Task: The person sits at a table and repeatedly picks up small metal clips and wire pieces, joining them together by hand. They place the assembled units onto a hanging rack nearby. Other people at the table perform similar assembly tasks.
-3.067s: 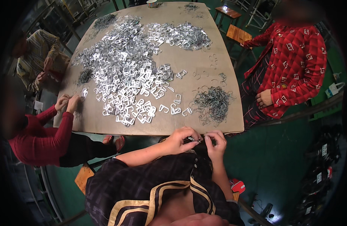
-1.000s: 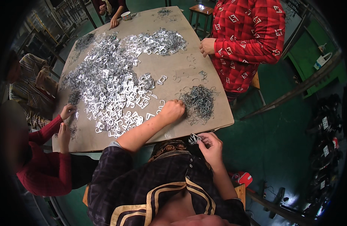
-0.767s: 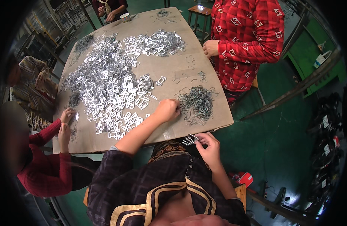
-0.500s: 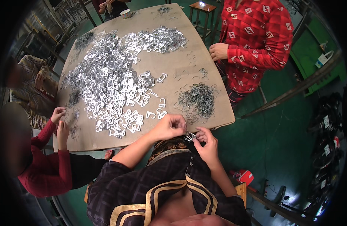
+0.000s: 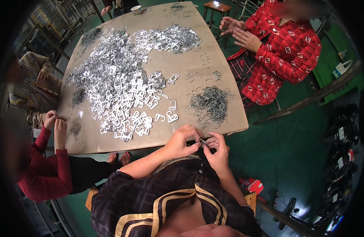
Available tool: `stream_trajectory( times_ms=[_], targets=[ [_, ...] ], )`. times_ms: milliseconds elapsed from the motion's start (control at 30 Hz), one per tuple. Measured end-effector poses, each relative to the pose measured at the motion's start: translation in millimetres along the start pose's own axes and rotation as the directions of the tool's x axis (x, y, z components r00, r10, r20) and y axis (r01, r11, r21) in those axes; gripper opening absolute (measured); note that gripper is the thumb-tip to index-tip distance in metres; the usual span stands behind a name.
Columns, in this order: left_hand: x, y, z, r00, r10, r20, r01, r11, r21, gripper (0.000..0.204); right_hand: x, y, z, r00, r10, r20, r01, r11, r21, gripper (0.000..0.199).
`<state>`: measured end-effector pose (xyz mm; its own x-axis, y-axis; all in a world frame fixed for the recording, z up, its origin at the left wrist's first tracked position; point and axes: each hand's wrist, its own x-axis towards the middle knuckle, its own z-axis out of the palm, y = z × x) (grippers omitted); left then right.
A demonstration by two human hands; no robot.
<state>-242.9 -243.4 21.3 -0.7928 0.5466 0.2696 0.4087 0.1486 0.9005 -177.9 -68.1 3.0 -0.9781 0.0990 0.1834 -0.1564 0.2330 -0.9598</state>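
Together, both hands point(image 5: 201, 144) around small metal clip point(image 5: 202, 141).

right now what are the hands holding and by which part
Left hand and right hand pinch a small metal piece together at the fingertips; which part cannot be told.

Near table edge point(image 5: 150, 144): left hand point(image 5: 182, 142) and right hand point(image 5: 217, 149) meet over it, pinching a small metal piece point(image 5: 202, 141). Ahead of the left hand: two loose flat metal clips point(image 5: 167, 117), then a bare strip of tabletop. Ahead of the right hand: tangled wire clip pile point(image 5: 209, 104), just beside the far right edge. Left half: broad heap of flat metal clips point(image 5: 118, 85), dense, no lane through it. Centre right: bare surface between heap and wire pile, running toward the far end. Right flank: person in red patterned jacket point(image 5: 284, 51), hands raised near the table corner. Left flank: person in red sleeves point(image 5: 45, 173), hands at the table edge.
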Motion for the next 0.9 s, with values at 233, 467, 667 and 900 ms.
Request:
stream_trajectory(
  times_ms=[233,467,667,900],
  targets=[
    [-8,-4,4,0.994,0.104,-0.015,-0.104,0.995,-0.002,0.012,2,2,-1,0.996,-0.057,0.072,0.052,0.996,0.074,0.043],
    [-15,3,0,0.966,0.255,0.038,-0.256,0.966,0.038,0.014,42,29,-2,0.988,-0.092,0.123,0.109,0.984,-0.142,0.024],
    [-23,6,0,0.961,0.260,0.095,-0.265,0.964,0.040,0.015,93,40,59,0.851,-0.239,0.467,0.430,0.827,-0.361,0.036],
    [-31,5,-2,0.965,0.239,0.109,-0.246,0.967,0.064,0.015,118,55,105,0.753,-0.132,0.645,0.530,0.703,-0.474,0.035]
  ],
)
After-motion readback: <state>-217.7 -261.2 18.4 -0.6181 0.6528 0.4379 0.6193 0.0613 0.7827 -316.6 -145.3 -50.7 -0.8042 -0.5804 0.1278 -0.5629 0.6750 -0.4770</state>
